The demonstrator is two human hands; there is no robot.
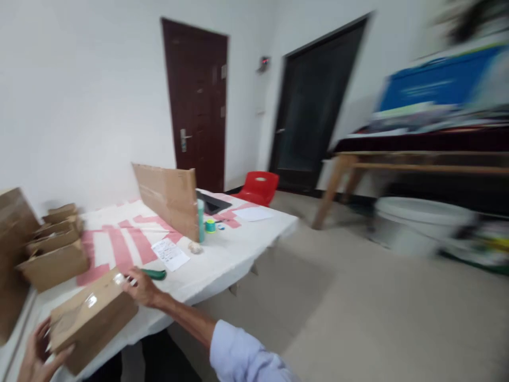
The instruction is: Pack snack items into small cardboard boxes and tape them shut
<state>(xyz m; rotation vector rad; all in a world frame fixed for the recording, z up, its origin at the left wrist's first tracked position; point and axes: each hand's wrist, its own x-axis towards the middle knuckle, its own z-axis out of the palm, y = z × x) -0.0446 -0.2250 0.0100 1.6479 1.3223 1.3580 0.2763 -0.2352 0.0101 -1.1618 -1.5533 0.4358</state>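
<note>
A taped brown cardboard box (pixel 93 318) lies tilted at the near edge of the white-and-pink covered table (pixel 222 260). My left hand (pixel 37 355) grips its near left end, fingers wrapped round the corner. At the far right corner of the box my right hand (pixel 142 286) is closed on the cardboard, the light blue sleeve trailing back to the lower right. A green-handled tool (pixel 154 274) lies on the cloth just beyond my right hand.
Several open cardboard boxes (pixel 53 249) are stacked at the left. An upright cardboard sheet (pixel 169 199), a teal bottle (pixel 201 220), a tape roll (pixel 210 226) and paper slips (pixel 172 253) sit mid-table. Beyond are a red chair (pixel 258 187), two dark doors, a wooden table and a white tub (pixel 421 225).
</note>
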